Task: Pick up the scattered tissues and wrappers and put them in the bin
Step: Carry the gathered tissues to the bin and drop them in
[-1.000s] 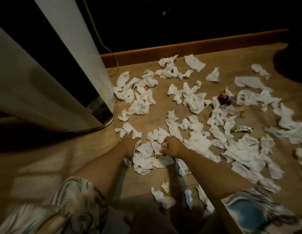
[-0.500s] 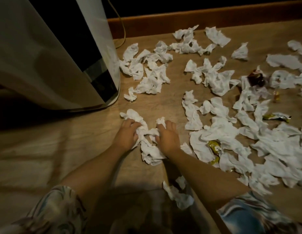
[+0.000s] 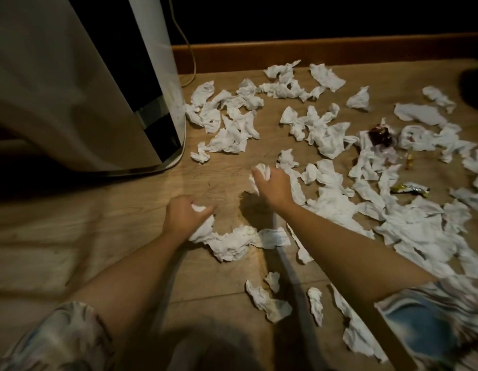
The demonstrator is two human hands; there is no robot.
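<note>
Hands come first: the left hand [image 3: 185, 214] is closed on a wad of tissue [image 3: 199, 208], low over the floor [image 3: 72, 236], and a trail of tissue [image 3: 232, 241] runs from it toward the right, along the floor. The right hand [image 3: 272, 183] is a little farther forward, also closed on a crumpled tissue [image 3: 263, 170], and it seems lifted off the floor.

Most of the scattered tissues [image 3: 420, 236] lie to the right of the right hand and beyond it, with a gold wrapper [image 3: 409, 188] and a dark red wrapper [image 3: 379, 135] among them. The tall white bin [image 3: 157, 84], if it is the bin, stands forward and to the left, its base nearer to the left hand. I judge that both full hands must travel left and up to reach its opening, which is out of view.
</note>
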